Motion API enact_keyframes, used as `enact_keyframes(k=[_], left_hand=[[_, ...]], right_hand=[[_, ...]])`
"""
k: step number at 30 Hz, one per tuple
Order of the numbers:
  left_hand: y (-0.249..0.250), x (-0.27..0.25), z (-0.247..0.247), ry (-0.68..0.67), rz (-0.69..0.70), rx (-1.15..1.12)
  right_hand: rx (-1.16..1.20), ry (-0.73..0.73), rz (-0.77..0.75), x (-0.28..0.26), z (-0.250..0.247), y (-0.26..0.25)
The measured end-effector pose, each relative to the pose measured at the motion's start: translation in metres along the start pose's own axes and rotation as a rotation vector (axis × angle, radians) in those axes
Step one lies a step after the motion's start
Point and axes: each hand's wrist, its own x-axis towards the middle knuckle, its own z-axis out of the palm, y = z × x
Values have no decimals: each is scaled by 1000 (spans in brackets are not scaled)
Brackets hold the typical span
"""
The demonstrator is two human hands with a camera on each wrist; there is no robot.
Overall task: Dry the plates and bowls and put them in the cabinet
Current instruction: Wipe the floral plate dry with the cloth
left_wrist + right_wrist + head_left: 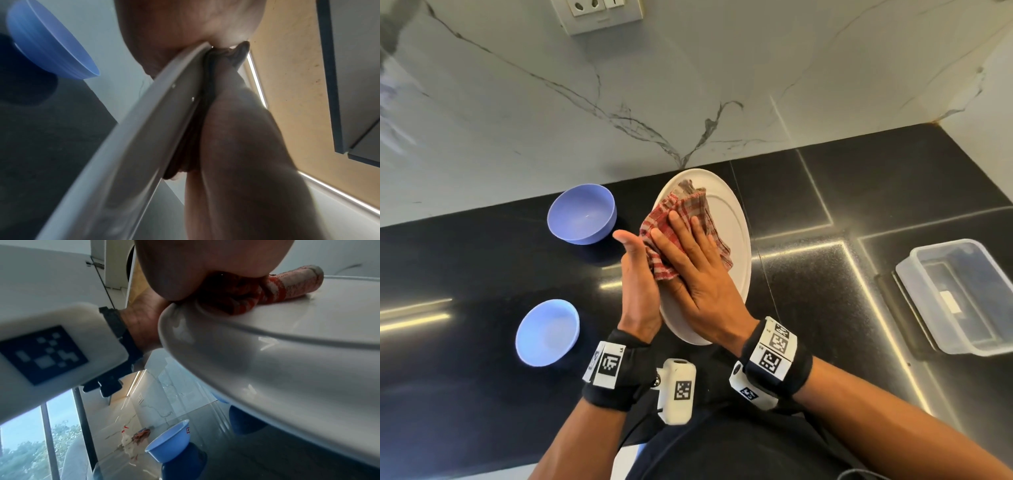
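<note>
A white plate is held tilted above the black counter, between both hands. My left hand holds its left edge; the thumb sticks straight up and the fingers are hidden behind the plate. My right hand lies flat, fingers straight, and presses a red checked cloth against the plate's face. The left wrist view shows the plate rim edge-on. In the right wrist view the bunched cloth sits on the plate. Two blue bowls stand on the counter, one at the back and one nearer.
A clear plastic container sits at the counter's right side. The marble wall rises right behind the plate, with a socket panel high up. In the right wrist view, a blue bowl stands below the plate.
</note>
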Motion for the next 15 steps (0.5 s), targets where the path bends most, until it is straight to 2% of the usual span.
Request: enact_keyframes(k=[3,8,12,15], left_hand=[[-6,-1,0,53,7,15],[-12,-1,-2,92,-36,-5],[-14,-3,-6,67,-50,-12],[-16,-4,-6,53,-34,-2]], right_hand=[[38,-6,53,-3,2,7],[122,43,256,-17,4,38],[253,68,498,-30,-4,66],[296,83,569,-35,-5,81]])
